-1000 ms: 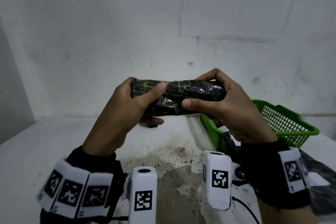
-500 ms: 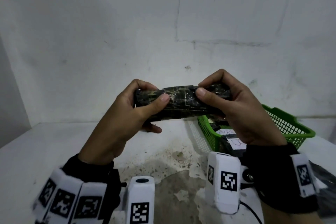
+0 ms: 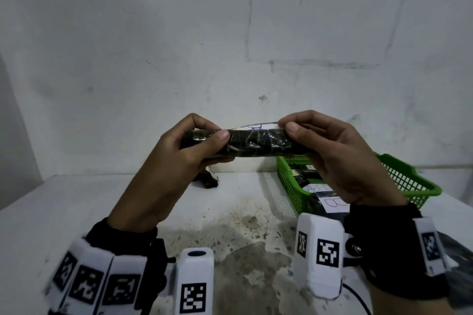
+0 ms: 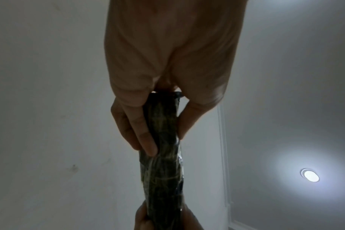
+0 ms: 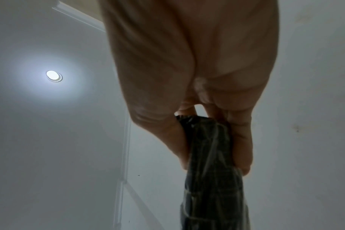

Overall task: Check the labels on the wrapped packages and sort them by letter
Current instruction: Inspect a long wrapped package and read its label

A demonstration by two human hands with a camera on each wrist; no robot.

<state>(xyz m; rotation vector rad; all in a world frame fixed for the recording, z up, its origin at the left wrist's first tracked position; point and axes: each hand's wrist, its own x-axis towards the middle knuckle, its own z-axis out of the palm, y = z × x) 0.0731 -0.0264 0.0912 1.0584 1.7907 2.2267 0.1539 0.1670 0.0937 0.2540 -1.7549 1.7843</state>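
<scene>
I hold a dark wrapped package [image 3: 253,146] level in the air in front of the wall. My left hand [image 3: 204,139] pinches its left end, thumb in front and fingers behind. My right hand [image 3: 294,133] pinches its right end the same way. A white label [image 3: 258,126] with blue writing peeks over the package's top edge; the letter is not readable. In the left wrist view the package [image 4: 161,163] runs down from my fingers [image 4: 144,137]. The right wrist view has the package [image 5: 211,171] between thumb and fingers [image 5: 242,152].
A green basket [image 3: 409,181] on the white table [image 3: 76,207] at the right holds several dark packages; one label [image 3: 334,203] reads B. Another dark package [image 3: 208,179] lies on the table behind my left hand. The wall stands close behind.
Both hands have turned the package about its long axis, so the white label's edge now shows along the top. My thumbs have shifted onto the front face.
</scene>
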